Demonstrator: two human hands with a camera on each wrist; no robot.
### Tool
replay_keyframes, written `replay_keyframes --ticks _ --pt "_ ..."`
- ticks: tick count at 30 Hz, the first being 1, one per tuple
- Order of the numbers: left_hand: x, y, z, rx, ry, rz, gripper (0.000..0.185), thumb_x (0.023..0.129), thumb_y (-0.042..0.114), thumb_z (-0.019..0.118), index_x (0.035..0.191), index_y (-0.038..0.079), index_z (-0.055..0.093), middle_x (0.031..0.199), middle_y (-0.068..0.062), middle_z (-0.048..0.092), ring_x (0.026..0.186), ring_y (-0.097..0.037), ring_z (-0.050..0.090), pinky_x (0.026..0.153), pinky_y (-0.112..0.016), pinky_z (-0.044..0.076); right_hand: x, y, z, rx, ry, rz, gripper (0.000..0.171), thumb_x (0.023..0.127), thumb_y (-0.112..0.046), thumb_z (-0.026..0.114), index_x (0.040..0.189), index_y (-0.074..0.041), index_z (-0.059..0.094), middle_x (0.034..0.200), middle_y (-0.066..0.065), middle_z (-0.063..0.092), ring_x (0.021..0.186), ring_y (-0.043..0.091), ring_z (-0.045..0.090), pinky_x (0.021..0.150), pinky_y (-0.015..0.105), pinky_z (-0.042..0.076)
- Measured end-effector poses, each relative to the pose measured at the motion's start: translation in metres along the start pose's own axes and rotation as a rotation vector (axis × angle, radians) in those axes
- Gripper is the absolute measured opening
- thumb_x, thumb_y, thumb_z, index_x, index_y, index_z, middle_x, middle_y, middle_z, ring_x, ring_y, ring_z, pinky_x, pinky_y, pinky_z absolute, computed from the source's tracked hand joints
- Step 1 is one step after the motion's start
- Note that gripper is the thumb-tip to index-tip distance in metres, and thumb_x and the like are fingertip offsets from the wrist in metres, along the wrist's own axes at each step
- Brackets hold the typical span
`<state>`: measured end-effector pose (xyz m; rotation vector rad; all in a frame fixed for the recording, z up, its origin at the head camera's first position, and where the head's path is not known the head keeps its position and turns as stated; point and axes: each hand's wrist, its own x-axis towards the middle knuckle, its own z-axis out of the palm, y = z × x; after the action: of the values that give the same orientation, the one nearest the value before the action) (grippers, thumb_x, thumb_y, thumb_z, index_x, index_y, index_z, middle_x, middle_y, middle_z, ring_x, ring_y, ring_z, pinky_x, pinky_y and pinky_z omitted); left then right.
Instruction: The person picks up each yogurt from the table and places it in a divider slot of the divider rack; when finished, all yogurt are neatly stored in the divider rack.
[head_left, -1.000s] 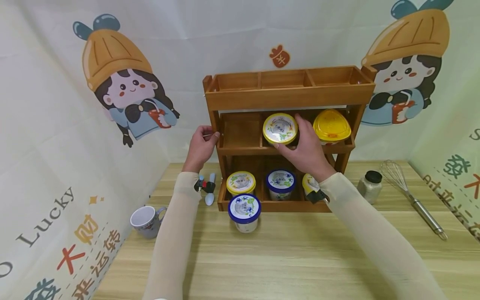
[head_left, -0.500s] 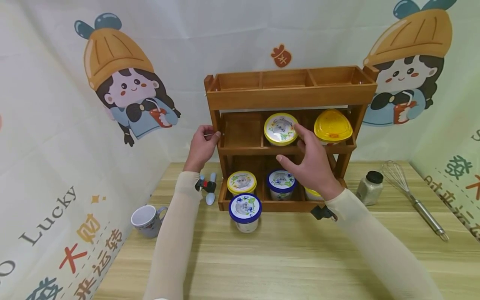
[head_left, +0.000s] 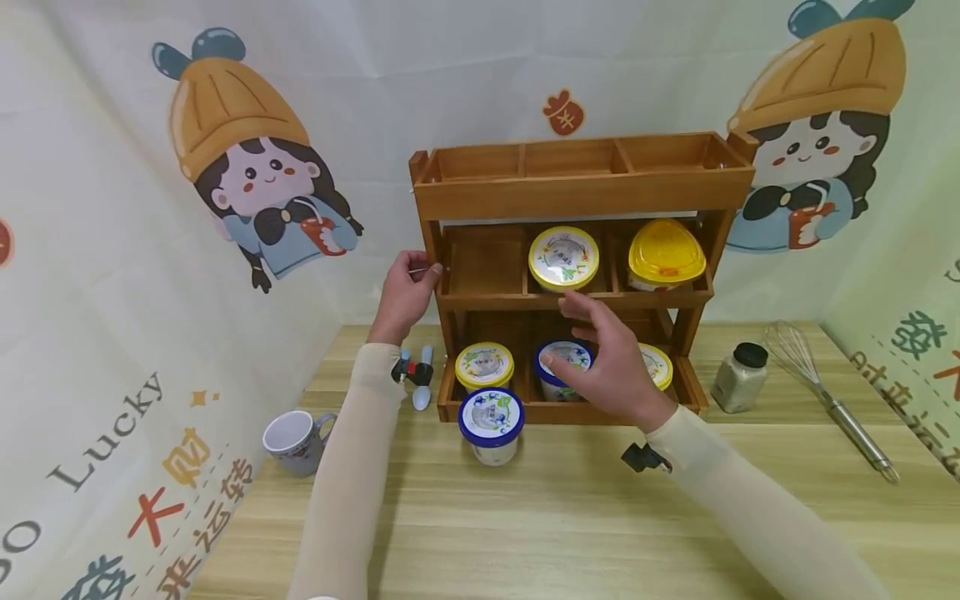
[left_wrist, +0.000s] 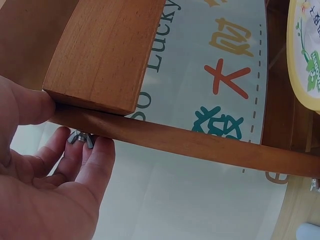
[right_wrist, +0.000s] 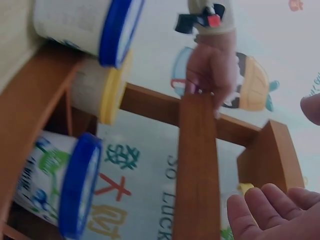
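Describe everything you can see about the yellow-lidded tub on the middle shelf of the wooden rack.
The yellow-lidded tub stands in the centre compartment of the wooden rack, on its middle shelf. Its round lid has a yellow rim and a white printed label with green marks. It leans slightly forward, lid toward the camera. A yellow domed container sits in the next compartment. The right hand hangs open just below, not touching it.

A: so what's actually moving here? the right hand (head_left: pixel 611 367)?

B: yep. It's letting go of the round yellow-lidded tub (head_left: pixel 563 257) on the middle shelf of the wooden rack (head_left: pixel 581 193) and dropping down, fingers loosening, now hovering in front of the blue-lidded tub (head_left: pixel 562 364) on the bottom shelf. That's also uncovering the yellow-lidded cup (head_left: pixel 657 367) at lower right.
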<state>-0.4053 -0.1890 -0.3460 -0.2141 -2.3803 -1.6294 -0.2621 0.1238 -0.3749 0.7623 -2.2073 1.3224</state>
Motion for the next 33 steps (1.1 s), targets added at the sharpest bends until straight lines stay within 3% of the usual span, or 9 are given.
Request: replay_keyframes --ticks 7,22,28,33 --pt "-0.001 0.001 -0.001 0.007 -0.002 -0.005 0.043 0.108 0.027 0.06 0.141 0.003 0.05 0.144 -0.019 0.055 0.136 -0.034 0.056 0.114 -0.05 0.049 -0.01 0.008 0.02 0.014 -0.08 0.013 0.084 0.085 -0.019 0.089 0.155 -0.002 0.045 0.146 0.016 0.061 0.135 0.031 0.06 0.105 0.052 0.057" --pt "-0.002 0.002 0.0 0.003 -0.007 -0.01 0.043 0.108 0.026 0.061 0.142 0.002 0.049 0.145 -0.019 0.055 0.137 -0.034 0.055 0.115 -0.05 0.048 -0.019 0.018 0.057 0.01 -0.211 0.139 0.078 0.089 -0.032 0.087 0.153 -0.009 0.049 0.141 0.013 0.065 0.13 0.032 0.062 0.104 0.05 0.058" --pt "-0.001 0.001 0.001 0.002 -0.009 -0.006 0.043 0.108 0.027 0.06 0.142 0.003 0.05 0.145 -0.018 0.056 0.136 -0.034 0.056 0.114 -0.05 0.049 -0.023 0.022 0.067 0.024 -0.271 0.166 0.082 0.088 -0.035 0.087 0.153 -0.004 0.048 0.141 0.018 0.062 0.131 0.039 0.061 0.107 0.053 0.055" --pt "-0.001 0.003 0.001 0.001 -0.009 -0.006 0.043 0.108 0.028 0.06 0.142 0.004 0.05 0.145 -0.017 0.056 0.136 -0.032 0.056 0.114 -0.049 0.049 -0.025 0.024 0.072 0.006 -0.326 0.224 0.086 0.086 -0.039 0.088 0.154 -0.004 0.047 0.147 0.016 0.059 0.135 0.037 0.059 0.112 0.052 0.052"
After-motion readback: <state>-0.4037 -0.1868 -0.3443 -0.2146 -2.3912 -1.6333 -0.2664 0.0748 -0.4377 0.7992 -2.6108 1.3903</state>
